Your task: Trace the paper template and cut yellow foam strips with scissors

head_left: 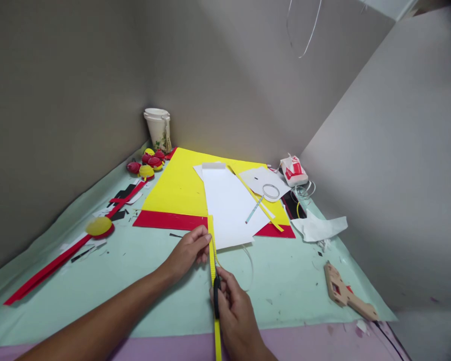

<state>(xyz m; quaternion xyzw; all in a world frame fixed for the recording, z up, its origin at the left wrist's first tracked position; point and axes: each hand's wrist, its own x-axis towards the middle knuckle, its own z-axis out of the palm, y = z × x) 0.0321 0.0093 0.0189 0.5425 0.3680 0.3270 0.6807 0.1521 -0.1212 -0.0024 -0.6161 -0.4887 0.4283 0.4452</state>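
A long narrow yellow strip [218, 336] runs up the middle, from the bottom edge of the view to the white sheets. My left hand [190, 246] pinches it near its upper end between thumb and fingers. Lower down, my right hand [236, 310] is closed around black-handled scissors [217, 298], which lie against the strip. Fine, closely spaced cuts seem to show along the strip's edge just above the scissors. Their blades are mostly hidden by the strip and my fingers.
White paper [231, 205] lies on yellow sheets [176, 185] with red sheets [169, 220] beneath. A glue gun [348, 293] rests at the right. Left are red strips [48, 273], a blurred yellow-and-red disc [99, 228], several red-and-yellow round pieces [146, 173] and a white cup [158, 130].
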